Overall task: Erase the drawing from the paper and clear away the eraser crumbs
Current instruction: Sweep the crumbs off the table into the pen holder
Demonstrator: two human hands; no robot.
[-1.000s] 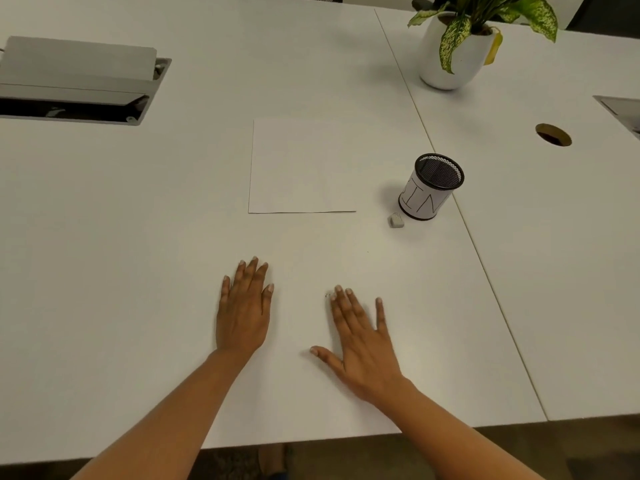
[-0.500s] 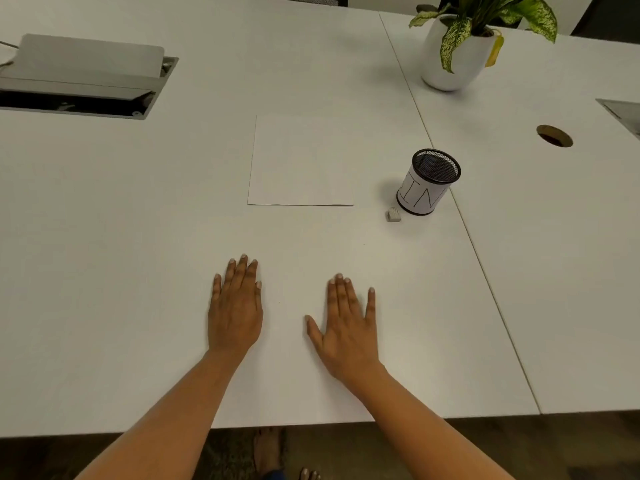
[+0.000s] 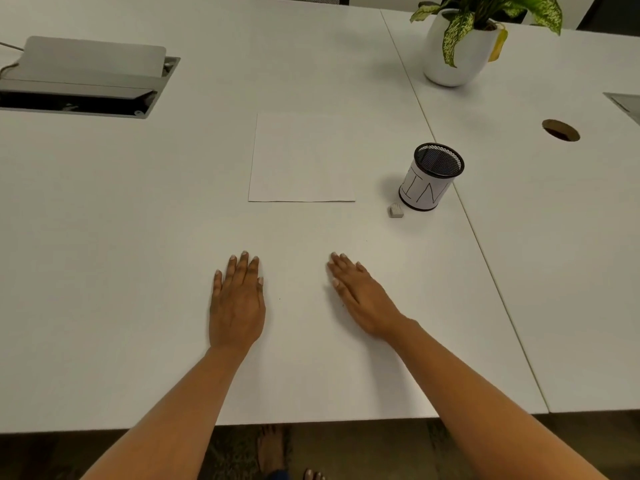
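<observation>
Left grip (image 3: 237,306) and right grip (image 3: 363,299) have short pale nails; forearms (image 3: 173,410) and feet (image 3: 272,452) are bare.

white flat table top (image 3: 104,271): smooth, matt laminate look
white square paper sheet (image 3: 301,157): thin, matt paper
black round mesh cup (image 3: 431,176): metal wire mesh, paper label around
small grey eraser block (image 3: 395,211): dull rubber
white round plant pot (image 3: 453,53): smooth, slightly glossy

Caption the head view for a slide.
Left hand and right hand open on the table; paper, eraser and mesh cup sit beyond.
</observation>
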